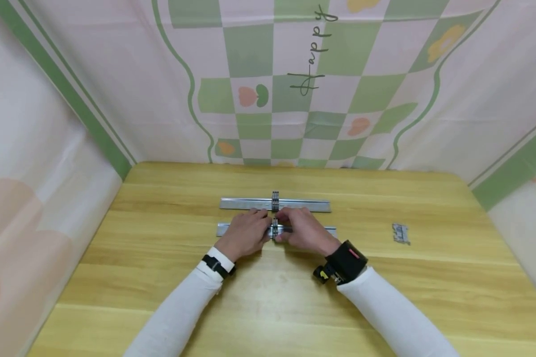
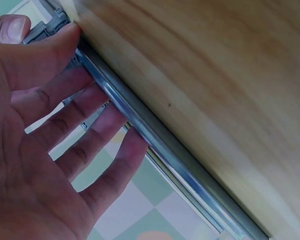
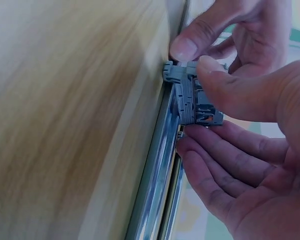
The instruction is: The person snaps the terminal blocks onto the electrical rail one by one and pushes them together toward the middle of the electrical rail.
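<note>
Two metal DIN rails lie crosswise on the table. Grey terminal blocks point(image 1: 275, 228) stand side by side midway along the near DIN rail point(image 1: 223, 229). My right hand point(image 1: 307, 232) pinches them between thumb and fingers; in the right wrist view the terminal block point(image 3: 187, 97) sits at the rail, its slotted side showing. My left hand point(image 1: 245, 235) holds the same rail just left of the blocks. Its thumb is on the near side by the block, and its spread fingers touch the rail's other side in the left wrist view. The left hand partly covers the rail.
Behind the hands, the far DIN rail point(image 1: 245, 204) carries a similar stack of terminal blocks point(image 1: 275, 201). Several small grey pieces point(image 1: 400, 233) lie together at the right of the wooden table point(image 1: 268, 307). A patterned curtain point(image 1: 250, 54) borders the table's back edge.
</note>
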Action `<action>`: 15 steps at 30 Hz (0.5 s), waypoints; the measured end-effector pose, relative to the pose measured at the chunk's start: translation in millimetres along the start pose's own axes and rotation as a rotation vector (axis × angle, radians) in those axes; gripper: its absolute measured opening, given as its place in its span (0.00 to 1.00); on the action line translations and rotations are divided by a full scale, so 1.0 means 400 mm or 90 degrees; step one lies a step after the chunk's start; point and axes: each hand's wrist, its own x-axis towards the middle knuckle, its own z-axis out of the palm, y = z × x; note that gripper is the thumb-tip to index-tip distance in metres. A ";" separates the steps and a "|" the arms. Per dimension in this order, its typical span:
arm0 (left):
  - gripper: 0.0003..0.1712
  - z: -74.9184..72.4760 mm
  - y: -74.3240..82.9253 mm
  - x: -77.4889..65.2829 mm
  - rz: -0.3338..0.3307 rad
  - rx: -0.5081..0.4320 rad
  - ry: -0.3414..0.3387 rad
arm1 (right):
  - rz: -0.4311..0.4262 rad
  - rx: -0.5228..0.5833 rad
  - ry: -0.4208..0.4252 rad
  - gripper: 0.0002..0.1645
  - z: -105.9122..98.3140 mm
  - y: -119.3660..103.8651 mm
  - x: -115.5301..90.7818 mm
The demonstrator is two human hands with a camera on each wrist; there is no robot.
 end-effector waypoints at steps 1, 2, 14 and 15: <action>0.11 0.000 0.001 -0.001 -0.001 -0.001 0.000 | 0.001 0.000 0.001 0.29 0.001 -0.002 -0.001; 0.11 -0.001 0.001 -0.001 -0.002 -0.002 0.000 | 0.002 -0.001 0.001 0.29 0.001 -0.003 -0.001; 0.11 -0.005 0.009 -0.009 -0.015 -0.018 -0.015 | -0.051 -0.014 0.004 0.41 -0.052 0.036 -0.039; 0.11 -0.006 0.009 -0.009 -0.017 -0.020 -0.018 | -0.052 -0.026 0.007 0.39 -0.071 0.046 -0.049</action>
